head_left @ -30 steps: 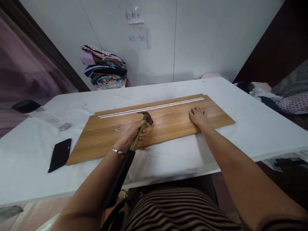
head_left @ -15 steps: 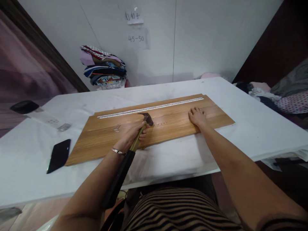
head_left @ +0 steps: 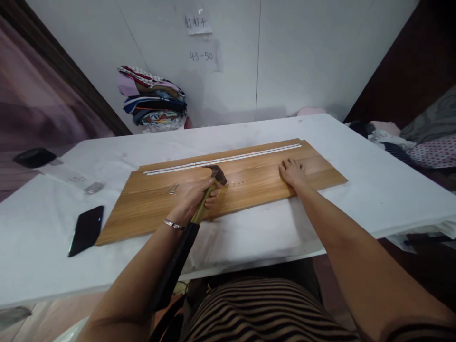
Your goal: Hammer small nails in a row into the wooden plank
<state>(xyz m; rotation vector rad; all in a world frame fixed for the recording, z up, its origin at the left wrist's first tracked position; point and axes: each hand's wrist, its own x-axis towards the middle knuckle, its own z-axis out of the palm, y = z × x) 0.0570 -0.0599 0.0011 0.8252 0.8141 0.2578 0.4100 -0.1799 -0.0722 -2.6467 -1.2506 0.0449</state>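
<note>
A long wooden board [head_left: 249, 190] lies on the white table [head_left: 374, 190]. My left hand [head_left: 194, 194] is closed round a hammer [head_left: 208, 192] high up the handle, near the dark head, which rests on the board beside a short row of small nails [head_left: 239, 182]. The handle's black lower part runs back under my forearm. My right hand [head_left: 292, 172] lies flat on the board to the right, fingers spread. A white strip [head_left: 224, 158] runs along the board's far edge. A few loose nails [head_left: 173, 189] lie on the board to the left of my left hand.
A black phone [head_left: 86, 230] lies on the table left of the board. Farther left are a small metal piece [head_left: 94, 187] and a black object [head_left: 33, 157]. Folded fabrics [head_left: 153, 102] are stacked against the wall. More cloth [head_left: 420, 142] is heaped at the right.
The hammer head has shifted only slightly over the nails; both hands stay where they were.
</note>
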